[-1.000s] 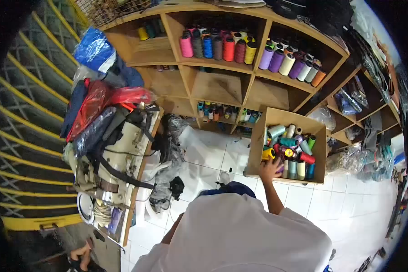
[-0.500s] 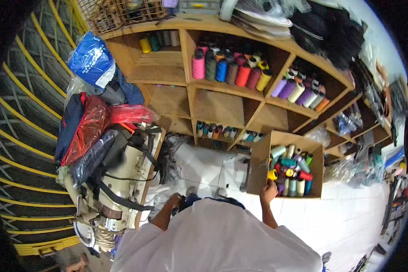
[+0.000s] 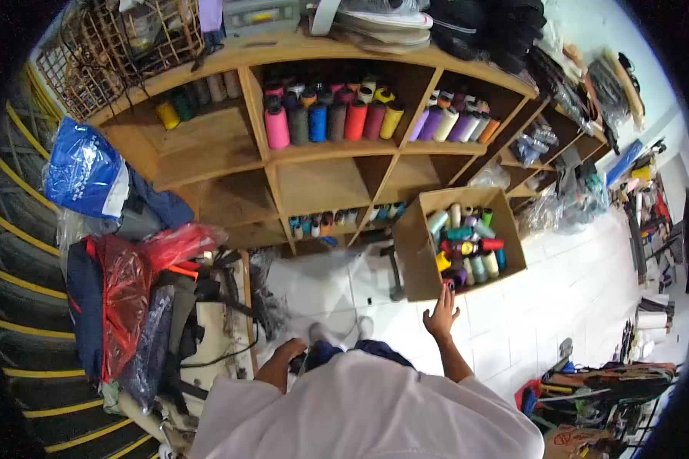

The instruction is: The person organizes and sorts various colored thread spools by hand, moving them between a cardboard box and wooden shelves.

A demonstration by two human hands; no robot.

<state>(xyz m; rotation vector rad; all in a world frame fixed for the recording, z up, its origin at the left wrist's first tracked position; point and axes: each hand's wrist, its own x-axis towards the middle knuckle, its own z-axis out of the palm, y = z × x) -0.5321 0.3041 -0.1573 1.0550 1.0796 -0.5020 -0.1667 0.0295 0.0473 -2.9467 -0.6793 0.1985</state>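
Note:
My right hand (image 3: 441,315) reaches to the near edge of a cardboard box (image 3: 419,252), its fingers stretched out and apart. A small red thread spool (image 3: 448,285) is right at the fingertips. Inside the box lie many thread cones in mixed colours, among them a yellow cone (image 3: 442,262) and a red cone (image 3: 488,245). My left hand (image 3: 289,352) hangs low beside my knee, left of my shoes; its fingers are mostly hidden, and I cannot tell whether it holds anything.
A wooden shelf (image 3: 298,154) ahead holds rows of thread cones, with smaller spools (image 3: 327,222) at the bottom. Plastic-wrapped clothes (image 3: 122,306) pile on a machine at left, near a yellow-ribbed folding gate (image 3: 31,352). White tiled floor (image 3: 318,279) lies between.
The view has swung to the right. My right hand's fingers, curled by the yellow cone before, are now stretched out at the red spool. My left hand stays low near my knee.

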